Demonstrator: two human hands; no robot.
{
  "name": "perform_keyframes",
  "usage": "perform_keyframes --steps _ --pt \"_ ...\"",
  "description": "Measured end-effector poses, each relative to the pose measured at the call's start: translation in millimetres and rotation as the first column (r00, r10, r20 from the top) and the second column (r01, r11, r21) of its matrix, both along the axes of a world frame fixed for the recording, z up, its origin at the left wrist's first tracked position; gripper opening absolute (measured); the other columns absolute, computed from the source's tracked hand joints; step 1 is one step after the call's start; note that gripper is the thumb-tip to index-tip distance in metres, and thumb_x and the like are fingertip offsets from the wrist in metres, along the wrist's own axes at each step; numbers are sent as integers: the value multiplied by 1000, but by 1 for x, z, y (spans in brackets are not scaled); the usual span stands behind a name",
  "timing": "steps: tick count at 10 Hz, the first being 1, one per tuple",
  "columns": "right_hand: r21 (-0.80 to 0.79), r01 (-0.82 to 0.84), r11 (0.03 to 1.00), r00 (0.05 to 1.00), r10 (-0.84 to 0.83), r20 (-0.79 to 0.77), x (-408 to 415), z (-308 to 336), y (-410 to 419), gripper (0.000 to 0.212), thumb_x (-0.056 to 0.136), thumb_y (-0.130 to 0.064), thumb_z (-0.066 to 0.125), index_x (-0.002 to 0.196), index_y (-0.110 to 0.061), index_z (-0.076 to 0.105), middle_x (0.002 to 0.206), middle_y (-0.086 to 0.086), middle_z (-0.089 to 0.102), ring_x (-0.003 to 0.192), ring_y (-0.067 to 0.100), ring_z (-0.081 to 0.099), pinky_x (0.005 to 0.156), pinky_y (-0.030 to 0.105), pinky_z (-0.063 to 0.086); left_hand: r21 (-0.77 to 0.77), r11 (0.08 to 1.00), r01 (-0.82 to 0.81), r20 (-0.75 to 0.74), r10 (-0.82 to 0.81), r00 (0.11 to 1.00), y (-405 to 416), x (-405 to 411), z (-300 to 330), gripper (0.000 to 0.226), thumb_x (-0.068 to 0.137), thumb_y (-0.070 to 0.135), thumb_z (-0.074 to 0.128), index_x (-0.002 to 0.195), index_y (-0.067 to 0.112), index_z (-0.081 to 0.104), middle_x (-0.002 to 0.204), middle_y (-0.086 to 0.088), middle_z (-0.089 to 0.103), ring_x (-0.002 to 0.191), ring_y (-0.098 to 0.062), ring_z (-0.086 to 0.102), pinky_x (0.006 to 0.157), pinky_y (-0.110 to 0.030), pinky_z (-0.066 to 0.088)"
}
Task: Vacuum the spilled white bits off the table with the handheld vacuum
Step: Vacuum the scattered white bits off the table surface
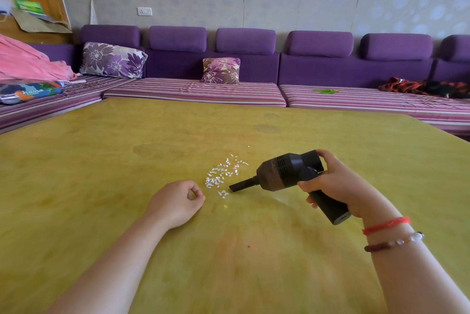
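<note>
A patch of small white bits (223,173) lies scattered on the yellow-green table (127,161), near its middle. My right hand (335,184) grips the handle of a black handheld vacuum (287,173). Its narrow nozzle points left and down, and the tip sits at the lower right edge of the bits, close to the table top. My left hand (178,201) rests on the table just left of the bits, its fingers curled into a loose fist with nothing in it.
A purple sofa (254,69) with striped seat cushions wraps around the far and left sides of the table. Flowered pillows (221,70), a pink cloth (28,62) and a dark garment (419,87) lie on it.
</note>
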State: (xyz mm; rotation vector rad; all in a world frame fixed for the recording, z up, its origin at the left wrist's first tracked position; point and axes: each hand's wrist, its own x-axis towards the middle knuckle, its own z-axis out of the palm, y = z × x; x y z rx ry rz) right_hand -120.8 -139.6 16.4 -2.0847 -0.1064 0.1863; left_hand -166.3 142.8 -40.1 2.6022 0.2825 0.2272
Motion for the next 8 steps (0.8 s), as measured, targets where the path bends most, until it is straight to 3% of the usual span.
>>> perform_keyframes --steps 5,8 --pt "-4 -21 1000 1000 21 11 -1 -2 3 67 77 -1 67 126 -31 33 92 11 64 57 22 67 50 32 55 -2 1000 7 11 -7 1000 0 0 0 22 86 33 57 65 33 50 59 11 53 53 -4 45 49 -24 29" --pt "-5 -28 1000 1000 28 6 -2 0 3 73 77 0 67 131 -32 29 91 12 64 56 21 66 47 30 53 10 1000 5 4 -5 1000 0 0 0 22 86 34 56 65 35 49 60 11 53 54 -3 45 48 -24 28"
